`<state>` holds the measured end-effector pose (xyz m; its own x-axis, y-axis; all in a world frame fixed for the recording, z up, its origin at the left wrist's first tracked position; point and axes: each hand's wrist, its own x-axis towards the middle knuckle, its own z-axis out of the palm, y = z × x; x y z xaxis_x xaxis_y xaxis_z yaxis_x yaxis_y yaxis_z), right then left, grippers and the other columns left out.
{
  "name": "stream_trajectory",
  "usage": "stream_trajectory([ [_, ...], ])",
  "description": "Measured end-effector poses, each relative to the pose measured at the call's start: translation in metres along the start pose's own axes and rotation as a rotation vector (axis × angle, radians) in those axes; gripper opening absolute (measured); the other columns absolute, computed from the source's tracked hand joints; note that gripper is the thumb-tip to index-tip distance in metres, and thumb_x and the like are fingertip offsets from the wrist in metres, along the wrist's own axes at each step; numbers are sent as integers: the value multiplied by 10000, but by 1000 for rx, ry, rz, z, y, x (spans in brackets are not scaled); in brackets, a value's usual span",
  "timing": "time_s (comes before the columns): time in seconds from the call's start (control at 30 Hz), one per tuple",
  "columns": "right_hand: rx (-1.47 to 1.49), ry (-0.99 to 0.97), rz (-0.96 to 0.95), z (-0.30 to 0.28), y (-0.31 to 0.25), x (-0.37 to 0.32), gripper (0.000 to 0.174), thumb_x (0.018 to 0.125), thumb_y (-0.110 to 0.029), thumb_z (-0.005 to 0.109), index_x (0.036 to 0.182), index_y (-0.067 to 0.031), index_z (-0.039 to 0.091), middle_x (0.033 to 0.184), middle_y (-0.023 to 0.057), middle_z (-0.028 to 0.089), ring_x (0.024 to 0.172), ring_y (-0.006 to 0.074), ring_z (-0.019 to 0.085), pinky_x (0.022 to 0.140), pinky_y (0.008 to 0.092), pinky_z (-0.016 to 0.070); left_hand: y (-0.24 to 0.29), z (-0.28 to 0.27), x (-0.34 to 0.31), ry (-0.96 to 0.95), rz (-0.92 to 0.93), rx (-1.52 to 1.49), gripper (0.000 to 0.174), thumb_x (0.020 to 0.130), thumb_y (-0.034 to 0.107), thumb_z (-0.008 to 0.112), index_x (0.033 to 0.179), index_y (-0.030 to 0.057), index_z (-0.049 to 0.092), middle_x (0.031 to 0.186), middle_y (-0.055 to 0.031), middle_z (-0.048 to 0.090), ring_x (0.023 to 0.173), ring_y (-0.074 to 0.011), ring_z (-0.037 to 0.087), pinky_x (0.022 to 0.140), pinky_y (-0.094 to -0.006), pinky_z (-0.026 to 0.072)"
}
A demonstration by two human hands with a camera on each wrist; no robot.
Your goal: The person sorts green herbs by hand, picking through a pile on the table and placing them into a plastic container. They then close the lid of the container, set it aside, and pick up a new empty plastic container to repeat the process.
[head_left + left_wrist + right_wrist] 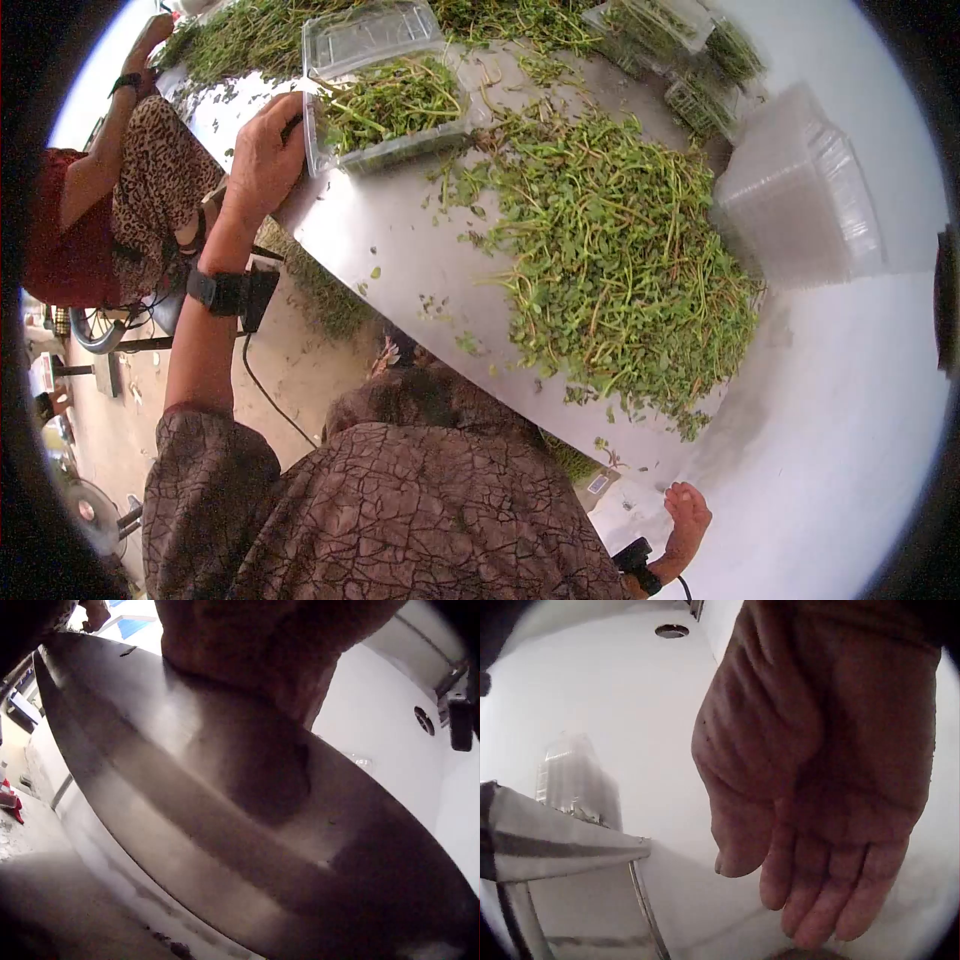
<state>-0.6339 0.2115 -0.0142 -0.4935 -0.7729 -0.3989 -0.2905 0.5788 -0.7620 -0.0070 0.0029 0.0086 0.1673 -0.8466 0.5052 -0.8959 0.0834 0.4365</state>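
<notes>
My left hand (pixel 265 155) holds a clear plastic clamshell box (pixel 318 130) at its left side; its fingertips are partly hidden against the wall. Green leafy stems (pixel 395 100) fill the box, and its lid (pixel 372 38) stands raised at the back. In the left wrist view the left hand (pixel 262 652) shows dark above the metal table, the box out of sight. My right hand (pixel 687 520) hangs empty beyond the table's near right corner. Its fingers (pixel 810 900) are loosely extended in the right wrist view.
A big heap of cut greens (pixel 630 270) covers the right part of the metal table (pixel 400 240). Stacked empty plastic boxes (pixel 800 190) stand beside it, with filled boxes (pixel 660 35) behind. More stems (pixel 250 40) lie at the back. Another person (pixel 90 200) sits at left.
</notes>
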Motion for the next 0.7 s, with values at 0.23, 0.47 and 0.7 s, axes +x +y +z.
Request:
stream_trajectory([
  [0.23, -21, 50, 47, -21, -25, -6, 328, 903, -214, 582, 1094, 53, 605, 992, 140, 664, 833, 188, 643, 778, 291, 520, 7, -3, -1, -70, -74, 1, 251, 832, 10, 500, 1077, -13, 549, 1080, -229, 588, 996, -426, 558, 844, -427, 465],
  [0.47, 20, 405, -51, -69, -116, -40, 342, 906, -216, 579, 1117, 53, 597, 1007, 142, 666, 844, 188, 645, 776, 287, 518, 16, -3, -2, -42, -36, 31, 275, 796, -55, 518, 1069, -23, 532, 1146, -200, 555, 1034, -397, 552, 875, -426, 462],
  [0.7, 409, 1002, -493, -140, -163, -51, 357, 909, -219, 576, 1140, 53, 589, 1021, 144, 668, 854, 188, 648, 774, 283, 515, 17, -4, -3, -25, -33, -30, 280, 787, -64, 519, 1064, -24, 531, 1131, -189, 561, 1019, -388, 557, 865, -418, 463],
])
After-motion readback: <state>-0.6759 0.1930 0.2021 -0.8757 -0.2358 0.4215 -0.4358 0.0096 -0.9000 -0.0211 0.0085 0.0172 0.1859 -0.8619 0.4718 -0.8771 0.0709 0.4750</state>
